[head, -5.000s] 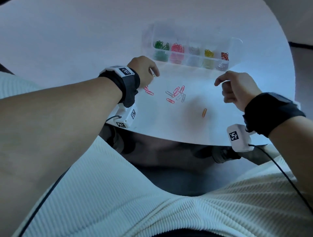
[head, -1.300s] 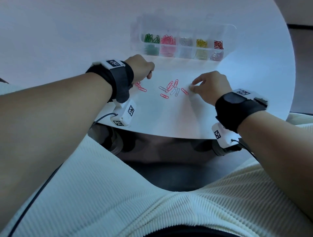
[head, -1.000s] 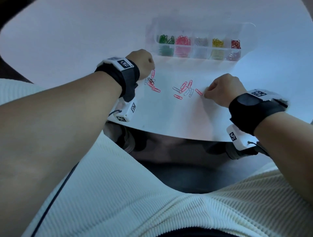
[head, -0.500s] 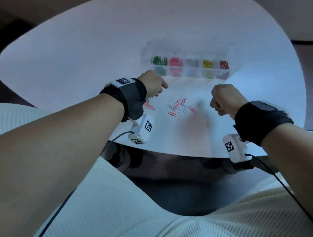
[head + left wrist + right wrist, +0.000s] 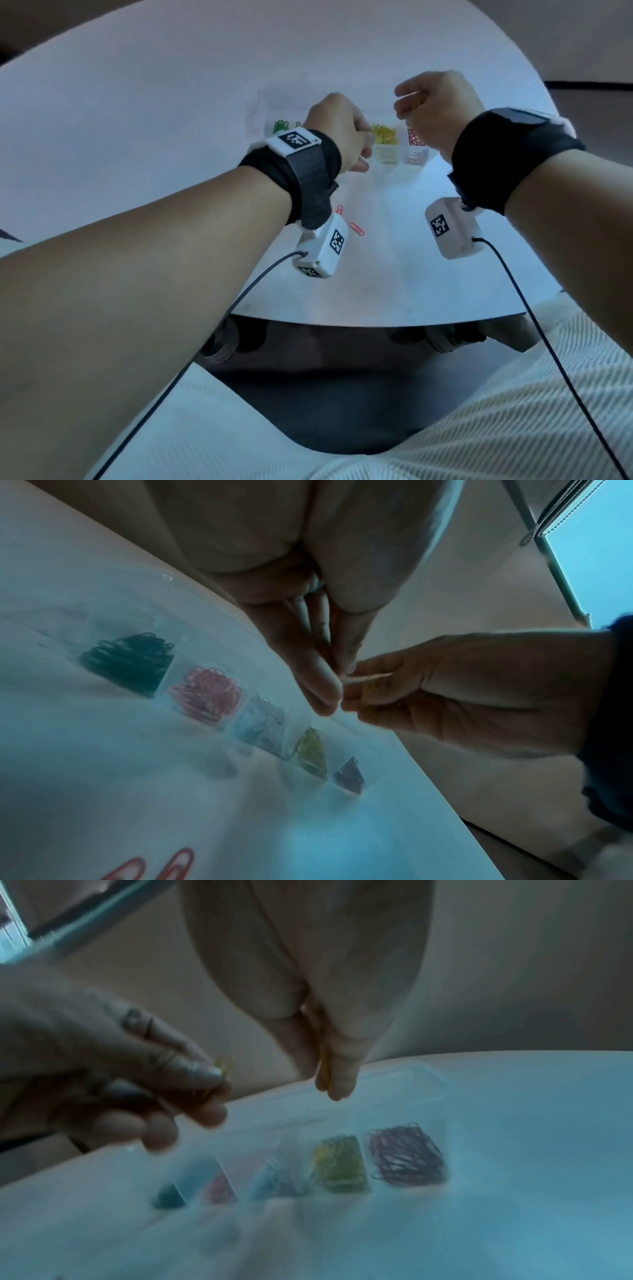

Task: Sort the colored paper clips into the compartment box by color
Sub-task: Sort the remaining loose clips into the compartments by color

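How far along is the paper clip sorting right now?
Mostly done: the clear compartment box holds green, pink, silver, yellow and dark red piles. In hand: both the right hand and the left hand pinch yellow paper clips above it. Left: a few pink clips on the white table.

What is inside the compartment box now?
The compartment box holds sorted piles: green clips, pink clips, silver clips, yellow clips, dark red clips. In the head view, the left hand covers the middle compartments.
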Action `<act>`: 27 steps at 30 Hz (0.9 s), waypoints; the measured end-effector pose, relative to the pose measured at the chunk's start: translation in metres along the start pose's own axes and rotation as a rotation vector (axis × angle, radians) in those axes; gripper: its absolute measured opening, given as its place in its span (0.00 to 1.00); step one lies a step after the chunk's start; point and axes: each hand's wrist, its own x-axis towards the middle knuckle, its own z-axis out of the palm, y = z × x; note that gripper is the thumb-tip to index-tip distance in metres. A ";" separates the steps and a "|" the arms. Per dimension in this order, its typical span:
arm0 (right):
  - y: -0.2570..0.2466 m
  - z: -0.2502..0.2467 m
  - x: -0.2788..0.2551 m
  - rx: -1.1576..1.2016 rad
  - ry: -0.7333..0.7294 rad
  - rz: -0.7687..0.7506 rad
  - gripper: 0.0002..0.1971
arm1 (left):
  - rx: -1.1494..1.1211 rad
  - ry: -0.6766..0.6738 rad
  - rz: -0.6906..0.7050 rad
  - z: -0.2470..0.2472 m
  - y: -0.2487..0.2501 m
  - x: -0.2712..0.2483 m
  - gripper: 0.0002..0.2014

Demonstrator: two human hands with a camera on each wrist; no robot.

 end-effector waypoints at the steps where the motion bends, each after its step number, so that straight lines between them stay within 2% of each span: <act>1: 0.003 0.001 0.002 -0.070 -0.072 0.004 0.20 | 0.039 0.028 0.011 0.000 0.003 0.003 0.05; 3: 0.010 0.001 0.005 -0.107 -0.134 0.017 0.25 | 0.066 0.088 0.024 0.002 0.009 0.011 0.06; 6: 0.018 -0.003 0.001 0.070 0.024 0.017 0.28 | 0.016 0.134 0.012 0.006 0.017 0.020 0.05; 8: 0.023 -0.009 -0.005 0.107 0.094 0.002 0.27 | 0.040 0.096 0.001 0.009 0.020 0.021 0.01; 12: 0.032 -0.017 -0.026 0.035 0.141 -0.101 0.22 | 0.154 0.038 0.020 0.008 0.014 0.021 0.10; 15: 0.038 -0.009 -0.042 -0.053 0.083 -0.153 0.20 | 0.272 0.094 0.076 -0.002 0.000 0.009 0.05; 17: 0.040 -0.001 -0.054 -0.165 0.025 -0.175 0.20 | 0.343 0.120 0.086 -0.010 -0.014 0.002 0.07; 20: 0.045 0.016 -0.072 -0.351 -0.133 -0.219 0.17 | 0.451 0.079 0.061 -0.021 -0.039 -0.009 0.11; 23: 0.047 0.032 -0.081 -0.507 -0.290 -0.276 0.10 | 0.525 0.010 0.019 -0.029 -0.061 -0.021 0.08; 27: 0.045 0.046 -0.086 -0.518 -0.350 -0.244 0.18 | 0.543 -0.019 0.037 -0.025 -0.080 -0.032 0.07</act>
